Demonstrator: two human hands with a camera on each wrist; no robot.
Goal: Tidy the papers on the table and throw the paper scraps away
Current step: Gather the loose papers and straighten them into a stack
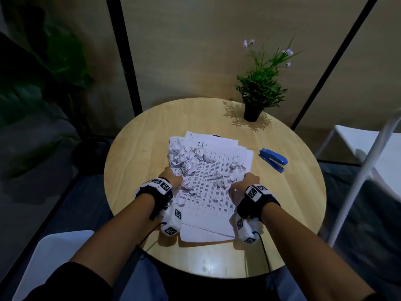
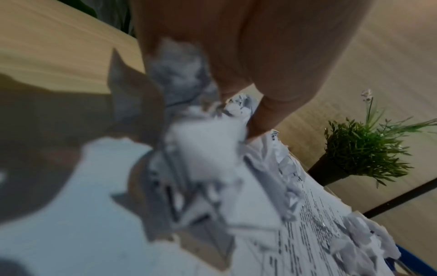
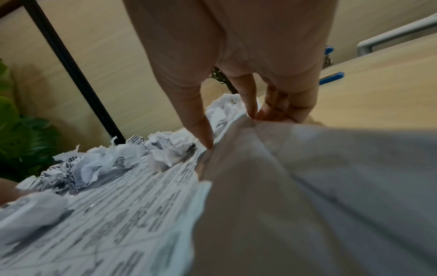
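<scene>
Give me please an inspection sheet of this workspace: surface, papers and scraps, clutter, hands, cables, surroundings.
Surface: round wooden table, lit from above.
Papers: printed sheets in a loose, misaligned stack at the middle.
Scraps: crumpled paper scraps lying on the top sheet, mostly at its far left.
Clutter: blue stapler right of the stack; potted plant at the far edge.
Hands: left hand grips the stack's left edge with scraps; right hand pinches the right edge, lifting it.
Cables: black cables run from the wrist cameras over the near edge.
Surroundings: white chair at right, dark foliage at left, panelled wall behind.
</scene>
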